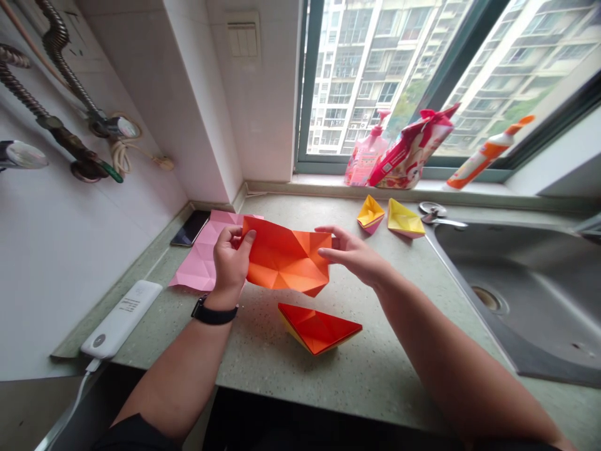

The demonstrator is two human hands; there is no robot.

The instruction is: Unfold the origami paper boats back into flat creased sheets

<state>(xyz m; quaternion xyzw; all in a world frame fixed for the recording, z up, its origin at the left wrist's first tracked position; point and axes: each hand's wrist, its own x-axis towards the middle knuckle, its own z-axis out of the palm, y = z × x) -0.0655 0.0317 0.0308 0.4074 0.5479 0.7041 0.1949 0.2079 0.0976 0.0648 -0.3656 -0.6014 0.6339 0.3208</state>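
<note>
Left hand (230, 260) narrowly grips the creased orange origami sheet (286, 257); right hand (352, 254) hovers open beside it, so the sheet may sag and misfold.

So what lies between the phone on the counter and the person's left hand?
In the head view, a creased pink paper sheet lies between the phone and the left hand, which grips folded orange paper.
</note>
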